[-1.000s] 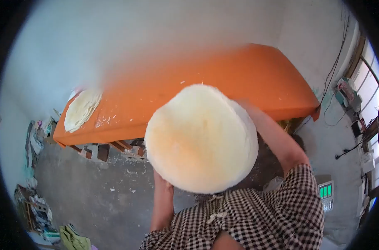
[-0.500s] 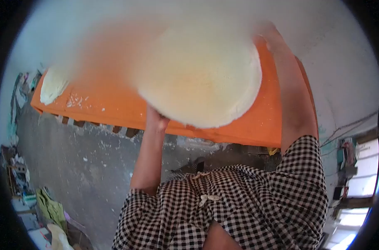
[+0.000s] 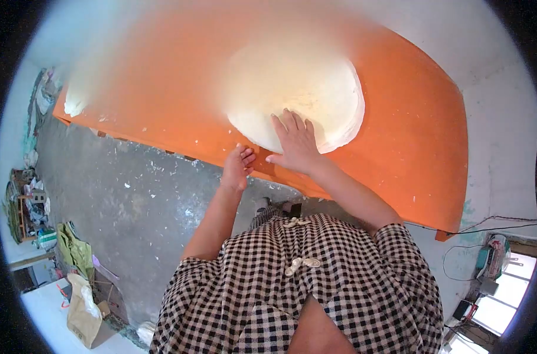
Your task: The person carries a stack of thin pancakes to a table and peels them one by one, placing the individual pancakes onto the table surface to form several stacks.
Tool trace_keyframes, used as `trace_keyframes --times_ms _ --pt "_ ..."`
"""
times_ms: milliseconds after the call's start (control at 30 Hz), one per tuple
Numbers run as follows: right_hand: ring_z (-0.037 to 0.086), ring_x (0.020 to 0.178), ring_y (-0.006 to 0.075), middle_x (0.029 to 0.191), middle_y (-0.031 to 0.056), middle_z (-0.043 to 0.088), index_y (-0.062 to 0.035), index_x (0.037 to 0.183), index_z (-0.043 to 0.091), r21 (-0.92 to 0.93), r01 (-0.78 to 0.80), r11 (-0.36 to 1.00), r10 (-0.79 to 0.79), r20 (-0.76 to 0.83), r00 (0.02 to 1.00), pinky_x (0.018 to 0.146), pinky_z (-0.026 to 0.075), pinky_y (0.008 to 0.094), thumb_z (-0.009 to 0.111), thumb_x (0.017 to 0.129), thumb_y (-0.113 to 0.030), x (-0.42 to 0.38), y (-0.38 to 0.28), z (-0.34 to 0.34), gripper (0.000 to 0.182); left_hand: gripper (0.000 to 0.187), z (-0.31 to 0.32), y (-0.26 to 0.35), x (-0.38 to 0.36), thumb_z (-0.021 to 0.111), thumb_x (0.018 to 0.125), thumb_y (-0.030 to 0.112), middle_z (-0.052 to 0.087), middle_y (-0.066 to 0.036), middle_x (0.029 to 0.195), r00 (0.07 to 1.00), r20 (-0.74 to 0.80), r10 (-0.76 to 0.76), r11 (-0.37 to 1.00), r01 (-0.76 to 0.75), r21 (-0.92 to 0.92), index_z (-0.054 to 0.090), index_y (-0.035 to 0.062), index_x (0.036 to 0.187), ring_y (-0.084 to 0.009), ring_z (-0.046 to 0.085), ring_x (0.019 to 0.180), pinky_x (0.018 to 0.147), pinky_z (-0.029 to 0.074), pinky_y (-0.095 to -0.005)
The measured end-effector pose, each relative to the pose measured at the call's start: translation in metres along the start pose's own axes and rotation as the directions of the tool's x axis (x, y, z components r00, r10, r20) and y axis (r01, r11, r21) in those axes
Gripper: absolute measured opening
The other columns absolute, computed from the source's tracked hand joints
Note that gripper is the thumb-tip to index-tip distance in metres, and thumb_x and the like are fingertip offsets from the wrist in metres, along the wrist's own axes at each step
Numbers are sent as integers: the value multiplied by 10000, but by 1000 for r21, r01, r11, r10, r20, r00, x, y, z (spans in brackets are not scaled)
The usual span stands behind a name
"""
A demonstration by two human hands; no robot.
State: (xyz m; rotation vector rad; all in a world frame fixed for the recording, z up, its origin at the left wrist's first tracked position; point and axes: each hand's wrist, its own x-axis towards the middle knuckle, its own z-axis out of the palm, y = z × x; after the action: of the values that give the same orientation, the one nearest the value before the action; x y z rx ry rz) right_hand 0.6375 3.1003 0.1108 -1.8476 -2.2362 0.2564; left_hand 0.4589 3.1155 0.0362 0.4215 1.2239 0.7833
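A large round, pale cream sheet [image 3: 333, 97], thin like a flatbread, lies on the orange table [image 3: 407, 135]; haze blurs its far left part. My right hand [image 3: 296, 141] reaches over its near edge with fingers spread, the fingertips over the sheet's surface. Just left of it, my left hand [image 3: 239, 167] is at the table's front edge, fingers loosely bent and nothing in them. At the table's far left end lies another pale piece [image 3: 76, 101], partly lost in the haze.
Grey concrete floor [image 3: 126, 194] with white specks runs along the table's front. At lower left are a brown paper bag [image 3: 82, 312] and a green cloth [image 3: 74, 251]. A dark cable [image 3: 498, 228] crosses the wall at right, near a window [image 3: 504, 301].
The round sheet, earlier raised between both hands, now lies flat on the table. My right hand has come in from the far right to its near edge; my left hand has let go.
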Motion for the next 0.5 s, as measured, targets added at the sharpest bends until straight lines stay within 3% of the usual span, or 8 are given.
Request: trace_keyframes --times_ms 67,167,300,333,367,467,500 --pt "253 1223 338 1315 192 261 -75 1287 273 -74 17 997 -19 -26 999 932 276 496 672 645 -328 12 -2 -5 798 324 3 13 -10 451 820 458 560 15 959 999 42 17 999 -16 -31 492 157 932 -143 508 892 725 322 -331" --pt "267 1206 352 1299 219 259 -41 1263 305 -10 11 1000 -11 70 997 925 270 490 646 675 -242 18 -12 -22 709 316 -6 19 -13 442 827 449 559 21 963 995 104 1 999 4 -51 492 161 947 -138 507 893 718 322 -323" --pt "433 1051 306 1144 178 413 -37 1194 378 -76 -39 996 37 -29 999 814 382 428 582 698 -179 24 -29 -40 555 325 -16 48 -29 440 827 444 557 20 966 986 164 -34 998 41 -39 490 154 963 -133 506 895 716 323 -311" --pt "479 982 286 1078 159 455 -37 1166 400 -81 -103 991 97 -66 993 766 411 407 564 698 -159 -36 -50 -38 510 330 -35 10 -68 442 826 442 557 20 966 978 200 -53 998 55 -9 490 150 971 -132 505 896 718 323 -312" --pt "526 913 267 1012 140 498 -37 1137 423 -89 -134 987 125 -94 988 718 440 385 547 698 -138 -38 -50 -41 468 335 -36 7 -66 443 825 440 557 20 966 974 217 -57 998 59 -4 490 146 979 -132 504 897 721 323 -312" --pt "556 835 258 1006 110 541 -59 1076 450 -230 -135 964 72 -264 962 649 454 377 561 648 -98 -44 -51 -37 444 354 -32 4 -74 477 804 416 553 4 946 968 242 -61 998 57 25 499 125 1003 -131 513 874 710 330 -299" --pt "557 833 258 985 111 548 -62 1045 469 -238 -149 960 95 -224 970 644 453 384 559 648 -101 -47 -52 -33 409 362 -32 2 -79 493 793 405 552 -3 936 968 246 -59 998 52 35 503 116 1010 -131 519 862 703 333 -292"
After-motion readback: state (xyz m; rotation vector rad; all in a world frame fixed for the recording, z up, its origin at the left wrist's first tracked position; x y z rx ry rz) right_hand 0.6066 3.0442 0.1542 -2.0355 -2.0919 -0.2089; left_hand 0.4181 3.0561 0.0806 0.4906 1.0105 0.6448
